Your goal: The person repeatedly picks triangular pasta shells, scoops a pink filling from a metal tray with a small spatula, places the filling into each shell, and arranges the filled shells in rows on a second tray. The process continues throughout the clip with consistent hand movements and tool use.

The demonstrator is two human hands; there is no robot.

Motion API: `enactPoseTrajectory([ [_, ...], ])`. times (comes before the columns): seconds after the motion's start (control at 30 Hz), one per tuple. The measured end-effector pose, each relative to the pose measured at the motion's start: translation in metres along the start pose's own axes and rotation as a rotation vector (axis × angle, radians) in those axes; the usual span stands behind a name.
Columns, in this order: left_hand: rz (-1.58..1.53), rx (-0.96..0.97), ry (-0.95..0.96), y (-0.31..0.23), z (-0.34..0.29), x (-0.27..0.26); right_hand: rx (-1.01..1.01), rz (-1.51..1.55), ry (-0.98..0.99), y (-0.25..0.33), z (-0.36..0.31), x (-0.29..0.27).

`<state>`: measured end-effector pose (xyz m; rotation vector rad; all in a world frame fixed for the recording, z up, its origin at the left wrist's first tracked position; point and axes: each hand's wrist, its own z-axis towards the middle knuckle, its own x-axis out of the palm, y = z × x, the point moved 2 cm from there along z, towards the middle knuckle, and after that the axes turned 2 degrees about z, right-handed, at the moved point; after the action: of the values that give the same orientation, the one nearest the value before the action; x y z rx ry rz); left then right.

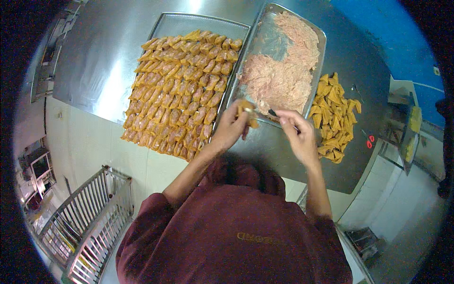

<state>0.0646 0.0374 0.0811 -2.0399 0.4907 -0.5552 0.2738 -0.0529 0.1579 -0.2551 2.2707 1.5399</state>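
Observation:
My left hand (231, 124) is closed around a yellow-brown tofu puff (247, 111) just off the near edge of the meat tray. Something pale shows at the puff's opening. In my right hand (299, 134) is a small dark-handled tool (273, 113), its tip hidden, pointing toward the puff. Pale pink minced meat (279, 78) fills much of the metal tray (322, 52) ahead of both hands. On the left, rows of meat-stuffed puffs (182, 94) cover a mesh tray (208, 21). A loose heap of unfilled puffs (335, 116) lies to the right of my right hand.
Everything stands on a stainless steel table (101, 61). Red-handled scissors (370, 141) lie near its right edge, beyond the puff heap. A slatted metal rack (97, 213) stands on the floor at lower left. Blue surface (416, 52) borders the table at far right.

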Motion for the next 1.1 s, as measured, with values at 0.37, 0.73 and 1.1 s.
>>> enactPoseTrajectory([
  [0.37, -0.572, -0.034, 0.263, -0.049, -0.020, 0.029, -0.358, -0.355, -0.076, 0.047, -0.038, 0.003],
  [0.73, -0.185, -0.086, 0.230, -0.069, -0.037, 0.022, -0.595, -0.529, -0.019, 0.091, -0.054, -0.024],
  [1.1, -0.362, -0.124, 0.059, -0.073, -0.036, 0.035, -0.644, -0.588, 0.011, 0.088, -0.041, -0.027],
])
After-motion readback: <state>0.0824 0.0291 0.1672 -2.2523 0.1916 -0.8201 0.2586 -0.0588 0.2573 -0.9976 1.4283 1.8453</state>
